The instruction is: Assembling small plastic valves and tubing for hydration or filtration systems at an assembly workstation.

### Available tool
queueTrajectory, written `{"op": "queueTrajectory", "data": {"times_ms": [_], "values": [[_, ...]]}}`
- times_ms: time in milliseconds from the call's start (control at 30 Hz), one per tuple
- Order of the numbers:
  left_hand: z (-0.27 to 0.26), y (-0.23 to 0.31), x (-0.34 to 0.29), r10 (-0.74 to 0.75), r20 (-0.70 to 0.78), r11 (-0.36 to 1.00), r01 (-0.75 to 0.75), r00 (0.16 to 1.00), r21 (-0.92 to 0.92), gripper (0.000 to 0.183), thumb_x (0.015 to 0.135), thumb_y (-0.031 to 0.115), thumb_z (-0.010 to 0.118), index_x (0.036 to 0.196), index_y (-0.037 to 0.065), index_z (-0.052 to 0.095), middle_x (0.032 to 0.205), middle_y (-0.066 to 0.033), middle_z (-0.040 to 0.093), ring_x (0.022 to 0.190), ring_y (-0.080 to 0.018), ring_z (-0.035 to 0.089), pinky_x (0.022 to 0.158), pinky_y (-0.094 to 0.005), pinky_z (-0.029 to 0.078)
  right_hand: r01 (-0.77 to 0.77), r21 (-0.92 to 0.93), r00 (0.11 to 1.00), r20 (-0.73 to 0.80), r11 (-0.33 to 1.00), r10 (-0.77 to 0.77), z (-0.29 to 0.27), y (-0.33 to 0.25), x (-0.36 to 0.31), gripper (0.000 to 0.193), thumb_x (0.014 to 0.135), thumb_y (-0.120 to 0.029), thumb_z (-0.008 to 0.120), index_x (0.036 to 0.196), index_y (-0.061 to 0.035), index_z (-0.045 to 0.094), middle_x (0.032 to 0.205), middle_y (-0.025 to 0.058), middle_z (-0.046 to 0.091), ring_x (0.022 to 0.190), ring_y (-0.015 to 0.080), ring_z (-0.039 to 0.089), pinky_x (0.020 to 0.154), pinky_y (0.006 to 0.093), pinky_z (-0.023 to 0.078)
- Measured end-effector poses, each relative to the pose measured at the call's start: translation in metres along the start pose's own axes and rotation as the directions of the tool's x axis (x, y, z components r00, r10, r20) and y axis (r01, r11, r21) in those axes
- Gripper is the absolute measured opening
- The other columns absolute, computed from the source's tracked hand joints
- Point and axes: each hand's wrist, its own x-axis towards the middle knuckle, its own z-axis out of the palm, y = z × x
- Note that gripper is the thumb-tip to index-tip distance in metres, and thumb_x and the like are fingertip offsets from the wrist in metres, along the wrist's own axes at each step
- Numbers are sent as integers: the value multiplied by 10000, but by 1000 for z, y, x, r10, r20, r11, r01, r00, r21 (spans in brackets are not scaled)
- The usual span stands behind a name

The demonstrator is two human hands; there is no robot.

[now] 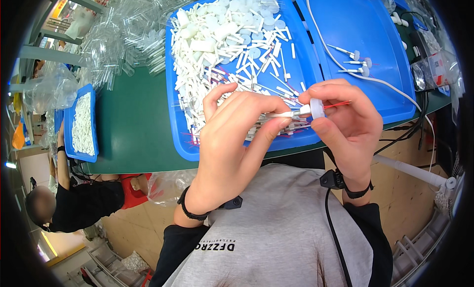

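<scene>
Above the near edge of a blue tray (175, 120), both hands hold one small assembly. My left hand (228, 139) pinches its white tube end (282, 114) between thumb and fingers. My right hand (354, 120) grips the translucent round cap (317, 109) at the other end between thumb and forefinger. Thin red wires (339, 104) stick out from the cap toward the right palm. Between the hands shows a short silvery section, partly covered by the fingers. White tubes (197, 72) and pale round discs (215, 13) are heaped in the tray below, with some red-wired pieces among them.
A second blue tray (365, 20) at the right holds several capped assemblies (365, 70); a white cable (320, 33) crosses it. Clear plastic tubes (128, 25) pile up on the green table (131, 119). At the left, a person (84, 208) sits by a small blue tray (94, 151).
</scene>
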Motion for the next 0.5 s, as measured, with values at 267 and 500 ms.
{"op": "queueTrajectory", "data": {"times_ms": [267, 500], "values": [[3, -1, -4, -10, -62, 994, 3, 998, -113, 103, 802, 32, 703, 880, 58, 641, 822, -5, 671, 708, -153, 630, 968, -413, 392, 14, -76, 999, 33, 997, -11, 1, -3, -2, 316, 776, 94, 702, 1084, 76, 630, 1086, 178, 630, 997, 210, 615, 848, 302, 517], [9, -3, -8, -94, -125, 945, 49, 988, -322, 136, 773, 17, 738, 869, 30, 643, 814, -29, 689, 740, -154, 672, 1014, -455, 402, -10, -78, 997, 70, 997, 16, -2, -1, -3, 302, 771, 90, 707, 1066, 64, 648, 1067, 167, 653, 957, 203, 620, 826, 300, 509]]}}
